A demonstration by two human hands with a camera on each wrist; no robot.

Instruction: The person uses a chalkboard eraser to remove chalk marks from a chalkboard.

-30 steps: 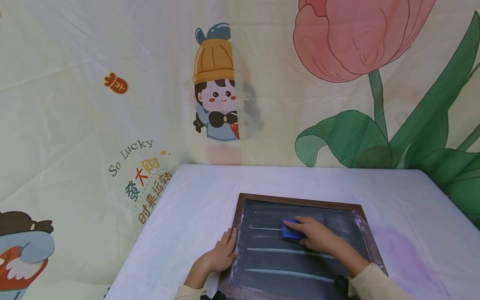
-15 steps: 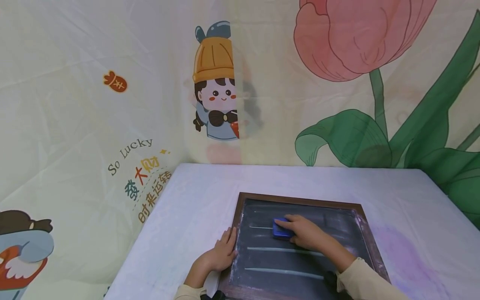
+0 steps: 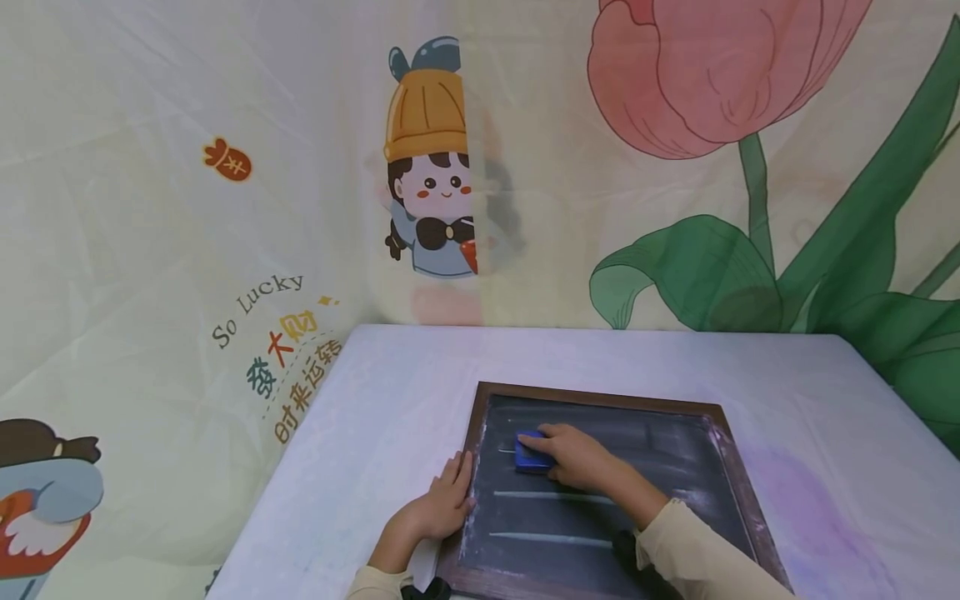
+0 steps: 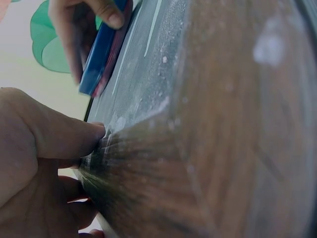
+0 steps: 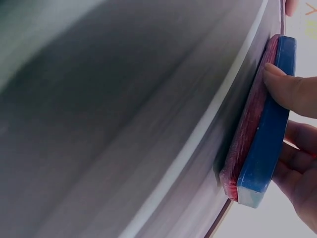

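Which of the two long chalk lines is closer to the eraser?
The upper chalk line, just below the blue eraser; the lower line lies farther down the chalkboard.

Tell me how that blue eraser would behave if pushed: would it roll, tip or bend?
The blue eraser is unlikely to roll, being a flat-sided block. It would probably slide rather than tip, since its broad red underside faces the chalkboard. Its blue casing looks stiff, with no visible bend where the right hand holds it.
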